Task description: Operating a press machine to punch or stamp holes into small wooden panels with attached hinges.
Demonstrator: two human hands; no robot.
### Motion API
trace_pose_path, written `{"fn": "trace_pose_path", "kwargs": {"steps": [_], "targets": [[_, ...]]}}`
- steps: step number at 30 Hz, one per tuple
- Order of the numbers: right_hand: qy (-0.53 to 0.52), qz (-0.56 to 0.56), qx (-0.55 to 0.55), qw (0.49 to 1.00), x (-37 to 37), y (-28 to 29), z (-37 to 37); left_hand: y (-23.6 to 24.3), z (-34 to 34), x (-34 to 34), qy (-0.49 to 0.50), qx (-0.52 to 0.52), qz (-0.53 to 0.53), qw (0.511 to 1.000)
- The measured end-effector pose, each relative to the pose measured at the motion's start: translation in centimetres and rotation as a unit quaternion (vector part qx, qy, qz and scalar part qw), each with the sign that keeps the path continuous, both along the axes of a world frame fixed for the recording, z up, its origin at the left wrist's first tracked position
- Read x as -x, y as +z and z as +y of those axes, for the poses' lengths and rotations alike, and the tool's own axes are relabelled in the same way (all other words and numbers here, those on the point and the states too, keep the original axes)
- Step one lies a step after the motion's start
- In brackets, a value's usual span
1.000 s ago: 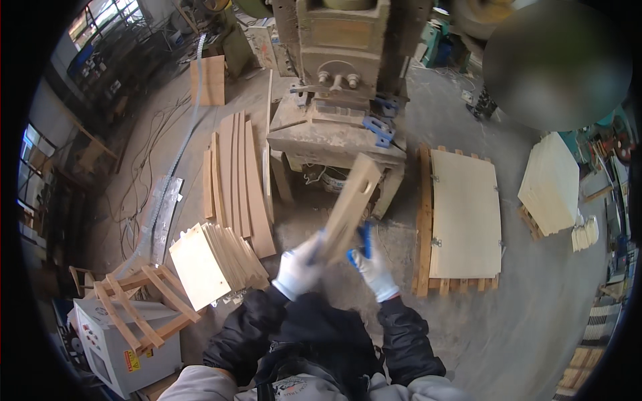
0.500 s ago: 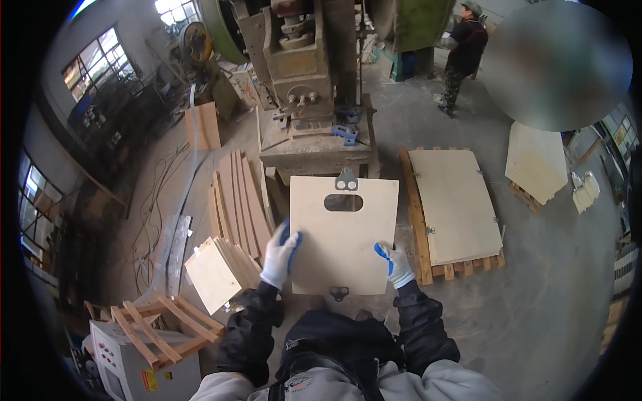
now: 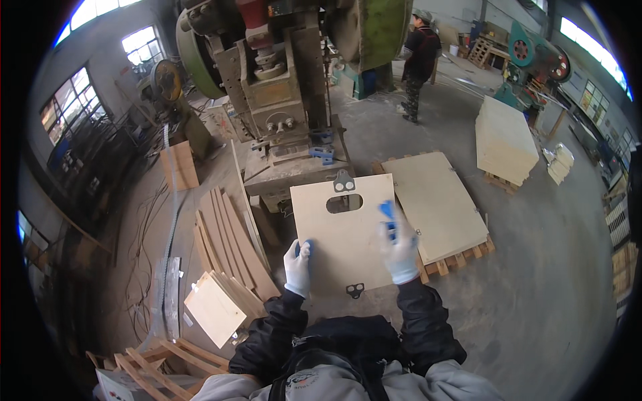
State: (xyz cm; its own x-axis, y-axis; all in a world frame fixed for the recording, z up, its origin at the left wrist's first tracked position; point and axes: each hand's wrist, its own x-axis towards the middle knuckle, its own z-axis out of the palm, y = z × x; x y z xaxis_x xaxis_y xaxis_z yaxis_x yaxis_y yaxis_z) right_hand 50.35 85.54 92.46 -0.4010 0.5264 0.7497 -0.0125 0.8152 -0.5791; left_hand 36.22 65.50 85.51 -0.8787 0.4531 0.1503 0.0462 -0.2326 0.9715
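Observation:
A pale plywood panel (image 3: pixel 344 250) with an oval handle slot hangs upright in front of me. A dark metal fitting (image 3: pixel 344 181) with two round rivet-like heads sits at its top edge, and a second dark fitting (image 3: pixel 355 290) at its bottom edge. My left hand (image 3: pixel 297 269), in a white glove with blue grip coating, is closed on the panel's left edge, thumb on the front. By the right edge my right hand (image 3: pixel 399 248) is raised, its fingers pointing up and apart, somewhat smeared by motion. Nothing shows in it.
Ahead stands a large press (image 3: pixel 277 87) with blue clamps (image 3: pixel 322 155) on its bed. Plywood sheets (image 3: pixel 438 200) lie on a pallet at right, near another stack (image 3: pixel 505 140). Boards (image 3: pixel 231 234) and panels (image 3: pixel 214 311) lean at left. A person (image 3: pixel 420 63) stands beyond.
My right hand has come off the panel's right edge and moved up. The panel has tilted slightly, still in my left hand. The view has turned to the right.

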Motion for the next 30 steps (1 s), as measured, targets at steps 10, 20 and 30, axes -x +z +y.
{"fn": "trace_pose_path", "kwargs": {"steps": [10,20,30], "targets": [[0.205,-0.134,0.096,0.965,2.1,6.4,-11.1,-0.8,1.4,-0.4,-0.036,0.004,0.001,0.999],[0.003,-0.123,0.137,0.983,-5.7,2.3,-10.0,-0.9,2.2,0.3,-0.036,0.000,-0.053,0.998],[-0.144,-0.223,0.457,0.849,-11.1,-10.7,-5.4,-6.2,2.1,0.9,-0.120,0.082,-0.281,0.948]]}}
